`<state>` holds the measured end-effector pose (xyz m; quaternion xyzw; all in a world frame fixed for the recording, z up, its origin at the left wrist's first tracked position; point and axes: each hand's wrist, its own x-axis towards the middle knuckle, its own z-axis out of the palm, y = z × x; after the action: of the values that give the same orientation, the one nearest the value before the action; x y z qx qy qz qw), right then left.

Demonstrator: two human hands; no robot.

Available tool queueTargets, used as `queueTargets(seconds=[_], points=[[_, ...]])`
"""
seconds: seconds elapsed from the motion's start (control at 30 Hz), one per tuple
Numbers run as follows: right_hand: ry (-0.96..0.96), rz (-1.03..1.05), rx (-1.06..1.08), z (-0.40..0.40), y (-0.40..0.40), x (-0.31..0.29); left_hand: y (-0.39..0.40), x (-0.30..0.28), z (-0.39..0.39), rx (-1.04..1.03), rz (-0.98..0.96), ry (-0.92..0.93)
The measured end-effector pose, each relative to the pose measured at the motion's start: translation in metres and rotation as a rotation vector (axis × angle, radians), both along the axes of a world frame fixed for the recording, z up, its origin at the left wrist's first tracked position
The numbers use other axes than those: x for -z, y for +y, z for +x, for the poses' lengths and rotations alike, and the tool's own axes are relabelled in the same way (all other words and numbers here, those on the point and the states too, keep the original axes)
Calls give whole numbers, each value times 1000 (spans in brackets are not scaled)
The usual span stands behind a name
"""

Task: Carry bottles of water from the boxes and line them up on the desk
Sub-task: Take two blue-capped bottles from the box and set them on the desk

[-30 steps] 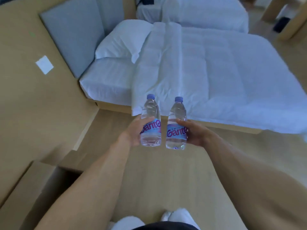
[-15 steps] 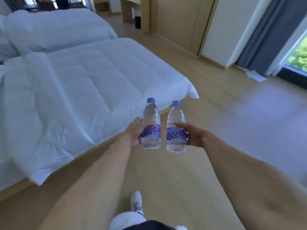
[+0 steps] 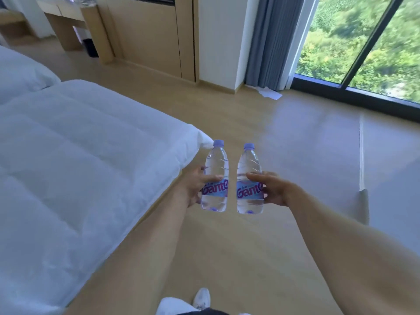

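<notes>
**Inspector:** Report from nearest outward.

**Holder:** At six o'clock, low in view, the toe of my white shoe (image 3: 201, 297) on the pale wooden floor (image 3: 238, 258). Both my bare forearms reach forward from there.

**Inspector:** Grip condition?

**Holder:** My left hand (image 3: 193, 189) is curled round the clear plastic water bottle with a lilac cap and pink-lettered label (image 3: 215, 178), thumb across the front just above the label. My right hand (image 3: 273, 189) is wrapped likewise round a second clear bottle of the same make (image 3: 249, 180), thumb across its front. Both bottles are upright, held in the air over the floor, side by side, close but apart.

**Inspector:** Surroundings?

**Holder:** From seven to ten o'clock, a bed with a white quilted duvet (image 3: 68, 167); its corner lies just behind the left bottle. At one o'clock, white paper (image 3: 270, 93) lies on the floor below a grey curtain (image 3: 268, 42). At two o'clock, a dark-framed window (image 3: 363, 53) shows green foliage. At eleven o'clock, far off, a light wooden desk (image 3: 68, 19); blurred clear shapes stand on its top edge, and I cannot tell what they are.
</notes>
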<state>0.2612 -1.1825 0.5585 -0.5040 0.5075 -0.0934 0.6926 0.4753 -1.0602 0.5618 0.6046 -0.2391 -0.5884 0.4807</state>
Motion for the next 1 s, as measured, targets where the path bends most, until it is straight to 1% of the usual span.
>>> queueTargets(seconds=[0.17,0.37,0.5,0.73,1.0], points=[[-7,19,111,9,-47,-2,-77,-4,18,98,28,-43],[-26,25,202,10,-110,-2,-162,-6,19,130,39,-81],[-52,39,245,5,-166,7,-224,-3,14,134,41,-94],[-70,50,214,-7,-297,21,-350,1,2,127,64,-116],[-63,54,154,-14,-454,5,-486,-13,-8,42,83,-98]])
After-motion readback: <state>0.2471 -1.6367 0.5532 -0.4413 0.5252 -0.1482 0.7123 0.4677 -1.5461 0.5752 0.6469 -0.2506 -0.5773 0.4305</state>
